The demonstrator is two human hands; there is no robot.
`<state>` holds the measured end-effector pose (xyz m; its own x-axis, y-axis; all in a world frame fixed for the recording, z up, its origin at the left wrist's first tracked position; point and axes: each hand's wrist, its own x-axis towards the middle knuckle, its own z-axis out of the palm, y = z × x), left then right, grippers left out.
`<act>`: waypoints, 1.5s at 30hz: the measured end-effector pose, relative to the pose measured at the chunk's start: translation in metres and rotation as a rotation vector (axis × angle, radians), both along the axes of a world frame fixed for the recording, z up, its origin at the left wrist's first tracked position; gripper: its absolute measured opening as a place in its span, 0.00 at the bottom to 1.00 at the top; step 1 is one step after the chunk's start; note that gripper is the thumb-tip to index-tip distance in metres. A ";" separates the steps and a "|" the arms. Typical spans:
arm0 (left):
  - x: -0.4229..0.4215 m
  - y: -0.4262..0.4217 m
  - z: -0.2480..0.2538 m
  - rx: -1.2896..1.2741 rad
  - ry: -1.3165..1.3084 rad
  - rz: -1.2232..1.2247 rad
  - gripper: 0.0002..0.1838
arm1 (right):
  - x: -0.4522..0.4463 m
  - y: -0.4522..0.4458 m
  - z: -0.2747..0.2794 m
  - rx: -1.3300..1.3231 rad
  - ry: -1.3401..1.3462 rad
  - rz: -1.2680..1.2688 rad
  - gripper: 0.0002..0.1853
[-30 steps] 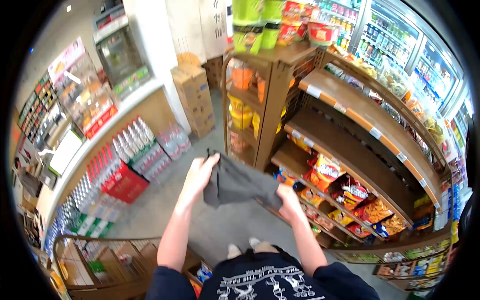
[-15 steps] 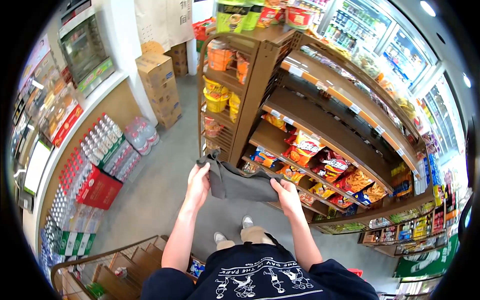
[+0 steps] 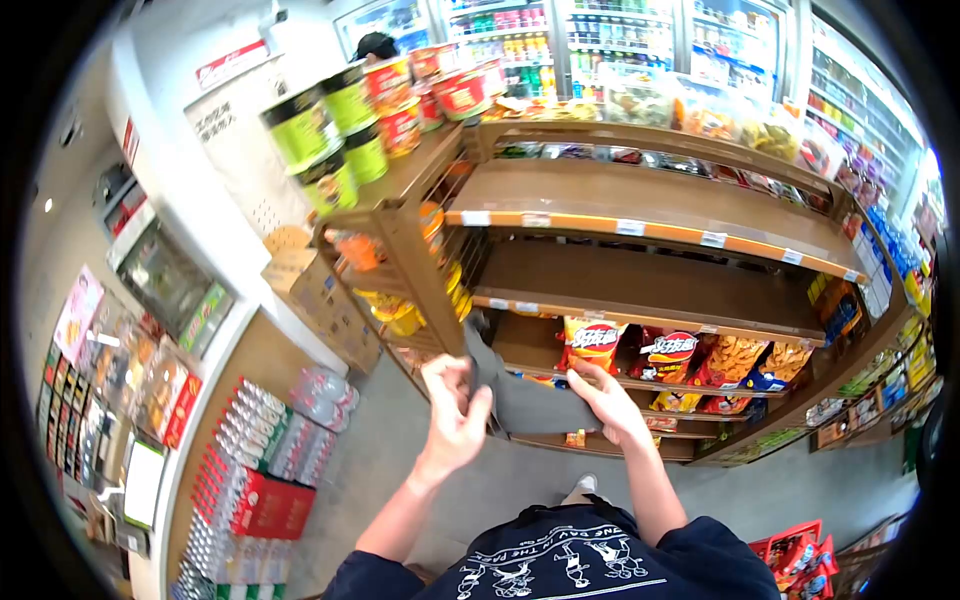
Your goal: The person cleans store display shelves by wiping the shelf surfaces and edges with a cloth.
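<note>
A dark grey cloth (image 3: 540, 404) is stretched between my two hands, above the floor and in front of the snack shelf. My left hand (image 3: 455, 410) is at the cloth's left end, its fingers curled and the thumb raised, with the cloth passing beside the fingers. The right end of the cloth is pinched in my right hand (image 3: 608, 402), thumb on top. What the cloth's folds cover at the left end cannot be made out.
Ahead stands a brown shelf unit (image 3: 640, 190) with snack bags (image 3: 664, 355) low down and cup noodles (image 3: 300, 130) on top. Bottled drinks (image 3: 240, 430) line the counter at left. A red basket (image 3: 790, 540) sits lower right. A person's dark cap (image 3: 376, 46) shows behind the shelf.
The view has turned toward the shelf's front. My left hand has shifted its hold, thumb now apart from the cloth. The red basket and the cap have come into view.
</note>
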<state>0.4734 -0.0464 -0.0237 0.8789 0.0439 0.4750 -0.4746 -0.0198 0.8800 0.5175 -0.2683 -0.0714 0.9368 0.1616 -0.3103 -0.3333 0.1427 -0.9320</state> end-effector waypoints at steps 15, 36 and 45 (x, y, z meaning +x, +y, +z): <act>0.136 -0.070 0.164 0.282 0.053 -0.055 0.20 | 0.094 -0.112 0.189 0.089 -0.783 -0.071 0.25; 0.232 -0.024 0.076 0.676 -0.563 0.592 0.09 | 0.245 -0.109 0.169 -1.255 -1.187 -0.136 0.12; 0.237 -0.024 0.012 0.687 -0.542 0.666 0.22 | 0.256 -0.065 0.196 -0.971 -0.985 0.597 0.14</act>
<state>0.7101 -0.0704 -0.0114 0.4442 0.0105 0.8959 -0.5071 -0.8214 0.2611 0.7735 -0.3337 0.1246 0.7008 0.6906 0.1790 0.6797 -0.5702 -0.4614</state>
